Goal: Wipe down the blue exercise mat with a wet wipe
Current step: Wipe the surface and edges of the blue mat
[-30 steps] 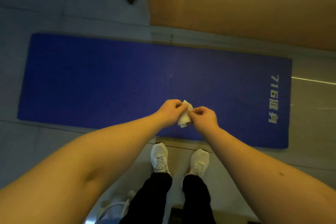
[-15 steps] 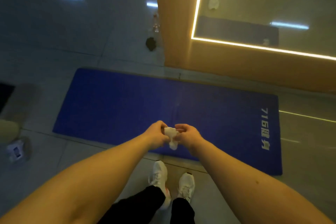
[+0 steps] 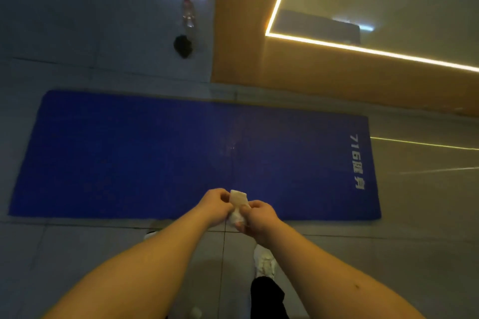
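The blue exercise mat (image 3: pixel 155 153) lies flat on the grey tiled floor, with white lettering near its right end. I stand at its near edge. Both hands meet in front of me over that edge and hold a small folded white wet wipe (image 3: pixel 237 202). My left hand (image 3: pixel 216 206) pinches its upper left side. My right hand (image 3: pixel 256 217) grips its lower part, so the bottom of the wipe is hidden in the fingers.
A clear spray bottle (image 3: pixel 188 11) lies on the floor beyond the mat, with a dark object (image 3: pixel 183 46) beside it. An orange wall base with a lit strip (image 3: pixel 350 46) rises at the back right. My white shoe (image 3: pixel 264 261) stands on the tiles below my hands.
My view has tilted up and swung about, so the mat sits lower and the bottle has come into sight. Both hands have kept hold of the wipe and worked it between the fingers.
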Available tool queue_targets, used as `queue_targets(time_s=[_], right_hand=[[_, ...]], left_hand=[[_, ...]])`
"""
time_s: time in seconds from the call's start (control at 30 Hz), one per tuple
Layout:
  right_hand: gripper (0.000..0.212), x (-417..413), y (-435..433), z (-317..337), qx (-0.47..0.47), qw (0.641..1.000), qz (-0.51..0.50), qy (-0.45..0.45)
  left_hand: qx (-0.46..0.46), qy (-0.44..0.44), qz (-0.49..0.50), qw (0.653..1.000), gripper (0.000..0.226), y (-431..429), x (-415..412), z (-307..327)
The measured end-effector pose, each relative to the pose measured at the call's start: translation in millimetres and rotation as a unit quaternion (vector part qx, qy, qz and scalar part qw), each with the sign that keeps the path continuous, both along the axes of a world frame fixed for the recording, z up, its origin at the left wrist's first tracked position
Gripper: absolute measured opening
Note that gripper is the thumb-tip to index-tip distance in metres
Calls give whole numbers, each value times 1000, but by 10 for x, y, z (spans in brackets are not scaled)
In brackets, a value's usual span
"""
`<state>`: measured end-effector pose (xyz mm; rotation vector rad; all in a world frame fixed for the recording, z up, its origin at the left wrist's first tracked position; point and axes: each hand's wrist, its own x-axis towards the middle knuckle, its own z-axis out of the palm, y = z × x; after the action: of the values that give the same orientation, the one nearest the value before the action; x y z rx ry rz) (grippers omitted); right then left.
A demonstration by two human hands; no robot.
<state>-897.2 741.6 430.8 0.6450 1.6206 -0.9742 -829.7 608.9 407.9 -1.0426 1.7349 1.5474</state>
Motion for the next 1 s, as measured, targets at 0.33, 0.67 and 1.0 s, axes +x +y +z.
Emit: queue_targets(time_s=[0.33,0.67,1.0], right_hand=[[24,151,-146,-1973,62,990,-32,125],[31,-187,448,-4300,94,951,105,274],[27,-519,624,-4960,157,921,175,310]], left_hand=[[-75,46,-102,991,25,17,-147,-1962],[-245,107,-366,891,49,409,-461,-4079],[-369,187,-498,762,59,498,-536,-4634]])
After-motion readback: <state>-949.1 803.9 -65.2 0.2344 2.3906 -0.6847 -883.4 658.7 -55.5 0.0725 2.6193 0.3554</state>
